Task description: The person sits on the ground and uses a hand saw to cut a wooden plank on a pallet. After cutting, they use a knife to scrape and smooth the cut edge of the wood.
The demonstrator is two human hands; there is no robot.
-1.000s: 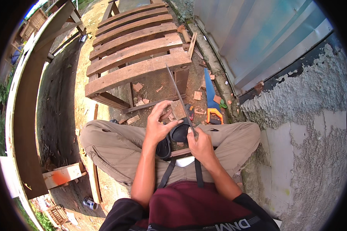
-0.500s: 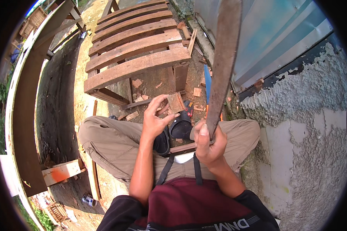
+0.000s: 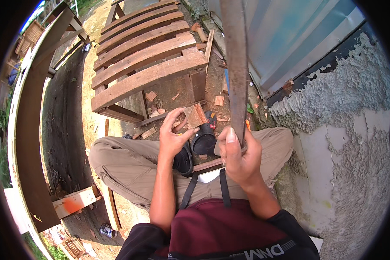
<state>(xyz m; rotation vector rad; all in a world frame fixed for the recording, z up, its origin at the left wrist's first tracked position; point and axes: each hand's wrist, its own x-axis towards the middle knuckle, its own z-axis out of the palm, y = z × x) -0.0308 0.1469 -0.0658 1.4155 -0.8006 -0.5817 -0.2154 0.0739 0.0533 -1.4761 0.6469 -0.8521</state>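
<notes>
My left hand [image 3: 174, 134] is closed by fingers and thumb around a small squared wood block [image 3: 196, 115], held above my dark shoe [image 3: 204, 139]. One side of the block looks freshly cut and reddish. In my right hand [image 3: 240, 156] a machete [image 3: 235, 56] stands upright, its long, dull brown-grey blade rising toward the top of the view. My right thumb lies along the base of the blade, and the fist hides the handle. Block and machete are apart. Behind the blade, a blue strip [image 3: 226, 80] and an orange piece [image 3: 247, 125] show only partly.
A slatted wooden bench [image 3: 147, 56] stands ahead, with wood chips [image 3: 151, 96] scattered under and beside it. On the right are a metal sheet [image 3: 286, 39] and a rough plaster wall [image 3: 333, 173]. A long wooden frame [image 3: 37, 130] and a can [image 3: 108, 230] are at left.
The machete has swung a little to the left and stands more upright, with my right hand turned slightly. My left hand keeps its hold on the wood block. The view has shifted slightly.
</notes>
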